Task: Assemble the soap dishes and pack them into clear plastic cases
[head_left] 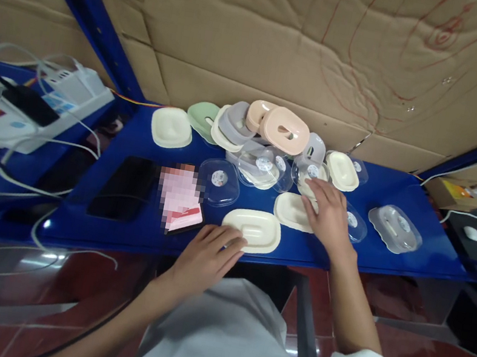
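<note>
Where the blue metal shelf (403, 189) runs across the middle of the frame, a wall of flattened cardboard (289, 46) rises behind it, marked in the upper right with red pen lines. Blue uprights cross the upper left corner, and dark red glossy floor shows along the bottom edge.

The left hand (205, 256) lies flat at the shelf's near edge, lower centre, fingers spread and holding nothing; its fingertips touch the rim of a cream soap dish (252, 229). The right hand (328, 211), right of centre, rests palm down with loosely spread fingers on a second cream tray (289, 210), its fingertips reaching a clear lid (308, 172) just behind; whether it grips anything I cannot tell.

Behind the hands, top centre, sits a heap of dishes: a peach one (284, 129) on top, grey and green ones beside it. A lone cream dish (171, 127) lies to the left. Another clear lid (219, 181) lies left of centre, and a clear tray (394, 229) well apart at the right. A black phone (122, 187) lies at the left, next to a blurred pink packet. A white power strip (73, 94) with cables fills the upper left.
</note>
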`<action>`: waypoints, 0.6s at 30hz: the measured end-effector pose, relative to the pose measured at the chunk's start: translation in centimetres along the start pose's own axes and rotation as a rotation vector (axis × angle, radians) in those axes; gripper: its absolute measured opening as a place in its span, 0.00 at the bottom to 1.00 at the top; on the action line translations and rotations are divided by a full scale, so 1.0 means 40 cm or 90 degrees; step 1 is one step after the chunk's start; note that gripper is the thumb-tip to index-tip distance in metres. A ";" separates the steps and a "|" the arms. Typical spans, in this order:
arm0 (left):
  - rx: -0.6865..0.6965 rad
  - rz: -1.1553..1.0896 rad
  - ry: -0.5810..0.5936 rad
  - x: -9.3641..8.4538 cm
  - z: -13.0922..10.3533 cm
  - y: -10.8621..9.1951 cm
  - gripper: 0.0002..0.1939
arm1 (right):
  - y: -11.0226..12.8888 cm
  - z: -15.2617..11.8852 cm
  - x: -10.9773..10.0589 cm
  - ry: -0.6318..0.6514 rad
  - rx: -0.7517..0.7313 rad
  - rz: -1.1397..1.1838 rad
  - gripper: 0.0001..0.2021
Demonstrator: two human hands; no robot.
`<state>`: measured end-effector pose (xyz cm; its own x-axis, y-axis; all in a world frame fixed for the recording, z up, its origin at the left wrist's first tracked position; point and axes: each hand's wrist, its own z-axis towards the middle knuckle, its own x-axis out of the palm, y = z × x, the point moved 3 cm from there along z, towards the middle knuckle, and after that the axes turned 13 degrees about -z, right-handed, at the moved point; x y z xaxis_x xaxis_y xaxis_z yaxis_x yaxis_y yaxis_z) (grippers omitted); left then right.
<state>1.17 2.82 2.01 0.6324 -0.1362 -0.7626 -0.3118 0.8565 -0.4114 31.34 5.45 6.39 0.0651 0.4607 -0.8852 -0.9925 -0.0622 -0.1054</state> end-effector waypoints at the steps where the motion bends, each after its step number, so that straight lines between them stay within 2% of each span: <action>1: 0.004 0.007 0.000 0.000 0.005 -0.001 0.08 | -0.020 0.024 0.007 0.010 0.007 -0.026 0.23; 5: 0.008 0.026 -0.002 -0.006 0.018 0.006 0.07 | -0.103 0.094 0.066 0.109 0.022 -0.066 0.34; 8: 0.002 0.030 -0.011 -0.010 0.020 0.015 0.07 | -0.131 0.110 0.105 0.176 0.026 -0.047 0.42; 10: -0.003 0.028 -0.019 -0.011 0.019 0.021 0.06 | -0.126 0.104 0.102 0.155 0.024 -0.033 0.40; 13: -0.005 0.019 -0.020 -0.007 0.014 0.026 0.06 | -0.099 0.061 0.057 0.068 -0.004 -0.014 0.32; 16: -0.006 0.016 -0.014 -0.004 0.009 0.029 0.07 | -0.073 -0.021 0.002 0.000 -0.017 0.006 0.21; 18: -0.012 0.011 -0.015 -0.003 0.009 0.029 0.07 | -0.055 -0.087 -0.019 -0.016 -0.013 0.016 0.18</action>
<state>1.00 4.00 1.83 0.6434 -0.1100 -0.7575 -0.3357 0.8488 -0.4085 33.82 2.13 5.72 0.0376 0.4805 -0.8762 -0.9915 -0.0915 -0.0928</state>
